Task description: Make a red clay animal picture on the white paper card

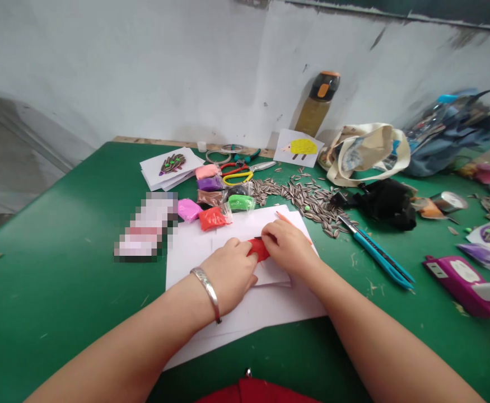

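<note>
A flattened patch of red modelling clay lies on a small white sheet of paper, partly covered by my fingers. My left hand, with a silver bracelet at the wrist, has curled fingers pressed against the clay's left side. At its upper right edge, the fingertips of my right hand are pinched together. A small dark sliver shows beside them, too hidden to name. An orange pencil-like stick lies just behind my right hand. Larger white sheets spread beneath both hands.
Bags of coloured clay lie behind the paper, near pliers and scissors. Sunflower seeds are heaped at the back. To the right lie a teal utility knife and a magenta power strip. A blurred phone is left.
</note>
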The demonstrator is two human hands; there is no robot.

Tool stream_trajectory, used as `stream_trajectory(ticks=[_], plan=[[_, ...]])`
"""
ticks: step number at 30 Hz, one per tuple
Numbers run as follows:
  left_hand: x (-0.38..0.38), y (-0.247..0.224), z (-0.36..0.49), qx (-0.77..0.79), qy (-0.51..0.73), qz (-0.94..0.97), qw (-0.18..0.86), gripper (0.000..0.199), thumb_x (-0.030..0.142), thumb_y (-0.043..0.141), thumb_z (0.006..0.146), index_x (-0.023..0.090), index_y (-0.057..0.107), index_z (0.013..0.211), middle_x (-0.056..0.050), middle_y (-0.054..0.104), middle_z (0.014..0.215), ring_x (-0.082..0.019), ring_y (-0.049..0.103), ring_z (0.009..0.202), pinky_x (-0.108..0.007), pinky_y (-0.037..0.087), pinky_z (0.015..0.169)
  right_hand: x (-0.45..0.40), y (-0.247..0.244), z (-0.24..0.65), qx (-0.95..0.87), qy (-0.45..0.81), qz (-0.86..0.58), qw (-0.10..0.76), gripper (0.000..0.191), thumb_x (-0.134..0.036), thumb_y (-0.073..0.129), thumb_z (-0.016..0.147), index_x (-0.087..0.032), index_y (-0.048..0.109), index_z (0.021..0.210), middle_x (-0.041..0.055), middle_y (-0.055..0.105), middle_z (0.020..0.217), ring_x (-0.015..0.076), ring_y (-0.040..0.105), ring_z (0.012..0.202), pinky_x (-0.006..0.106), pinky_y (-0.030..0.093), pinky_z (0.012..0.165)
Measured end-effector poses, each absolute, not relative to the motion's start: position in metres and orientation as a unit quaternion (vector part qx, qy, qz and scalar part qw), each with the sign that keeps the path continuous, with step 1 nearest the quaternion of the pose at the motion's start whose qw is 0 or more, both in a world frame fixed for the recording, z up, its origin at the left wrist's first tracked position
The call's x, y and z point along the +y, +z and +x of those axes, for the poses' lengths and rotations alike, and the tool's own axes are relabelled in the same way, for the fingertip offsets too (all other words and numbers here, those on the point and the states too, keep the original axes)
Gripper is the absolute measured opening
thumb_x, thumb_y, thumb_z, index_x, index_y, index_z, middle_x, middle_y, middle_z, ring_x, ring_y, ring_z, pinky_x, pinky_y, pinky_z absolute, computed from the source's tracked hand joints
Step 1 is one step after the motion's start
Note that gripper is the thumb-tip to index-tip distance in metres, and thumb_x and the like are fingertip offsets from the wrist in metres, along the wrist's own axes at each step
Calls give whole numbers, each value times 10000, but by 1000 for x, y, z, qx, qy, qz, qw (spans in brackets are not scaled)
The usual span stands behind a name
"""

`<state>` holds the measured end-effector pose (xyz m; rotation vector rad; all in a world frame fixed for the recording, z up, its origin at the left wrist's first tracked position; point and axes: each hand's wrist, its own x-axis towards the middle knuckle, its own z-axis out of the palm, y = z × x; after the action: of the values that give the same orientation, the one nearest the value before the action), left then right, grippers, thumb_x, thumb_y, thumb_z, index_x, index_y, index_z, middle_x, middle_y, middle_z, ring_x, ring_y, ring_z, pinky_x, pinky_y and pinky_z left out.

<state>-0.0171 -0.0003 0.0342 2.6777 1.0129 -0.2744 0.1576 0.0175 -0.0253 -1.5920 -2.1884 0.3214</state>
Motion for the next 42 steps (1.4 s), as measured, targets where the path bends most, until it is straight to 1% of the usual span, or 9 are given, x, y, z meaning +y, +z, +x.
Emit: stream_trajectory(ticks=[3,5,11,15,20,28,32,37,42], plan=[[0,35,-17,340,-95,928,120,238,283,551,894,130,649,1048,-99,632,1059,-241,543,926,-353,435,820,19,-25,160,-783,108,-567,231,204,-109,457,842,-212,559,699,-27,557,657,127,522,637,357,299,1118],[1,35,-17,337,-93,930,116,223,277,552,893,130,656,1024,-97,637,1033,-242,542,917,-352,434,808,19,-25,161,-785,93,-569,228,223,-100,448,845,-216,551,686,-27,533,634,133,509,627,348,299,1121],[0,31,-18,350,-86,923,136,223,271,541,894,122,657,1013,-113,625,1032,-262,536,936,-374,436,822,17,-24,160,-793,74,-569,204,242,-106,449,865,-208,574,684,1,564,678,147,549,713,343,314,1105],[0,31,-18,350,-85,924,128,217,271,549,890,126,660,1009,-107,630,1024,-253,542,928,-363,439,812,17,-24,162,-775,83,-591,207,236,-131,451,879,-212,592,708,21,579,736,175,582,886,333,395,1024],[1,33,-18,342,-91,928,119,232,281,550,895,129,658,1032,-94,639,1033,-240,544,922,-348,430,809,17,-24,160,-805,76,-557,189,255,-124,423,893,-201,598,723,17,575,719,156,558,742,359,389,1019],[0,32,-19,349,-93,924,122,253,301,556,895,130,660,1051,-95,635,1050,-246,540,931,-354,429,815,18,-24,160,-817,70,-544,179,250,-114,424,899,-184,612,751,30,578,741,158,561,767,356,377,1034],[1,32,-18,345,-94,925,126,252,295,554,896,129,659,1054,-93,637,1045,-247,537,935,-358,429,824,18,-22,159,-819,66,-540,182,265,-116,412,910,-190,613,753,20,574,730,150,561,749,365,336,1070],[0,32,-18,347,-91,925,127,251,301,562,891,135,657,1054,-92,631,1053,-244,538,935,-360,433,834,18,-23,158,-821,63,-540,172,247,-106,436,899,-187,613,746,24,568,729,159,556,760,363,358,1038],[0,32,-18,354,-93,921,136,256,296,556,893,129,655,1060,-103,623,1064,-255,534,947,-375,438,846,17,-21,158,-817,68,-541,188,256,-109,421,909,-190,615,763,25,577,750,154,550,765,343,382,996]])
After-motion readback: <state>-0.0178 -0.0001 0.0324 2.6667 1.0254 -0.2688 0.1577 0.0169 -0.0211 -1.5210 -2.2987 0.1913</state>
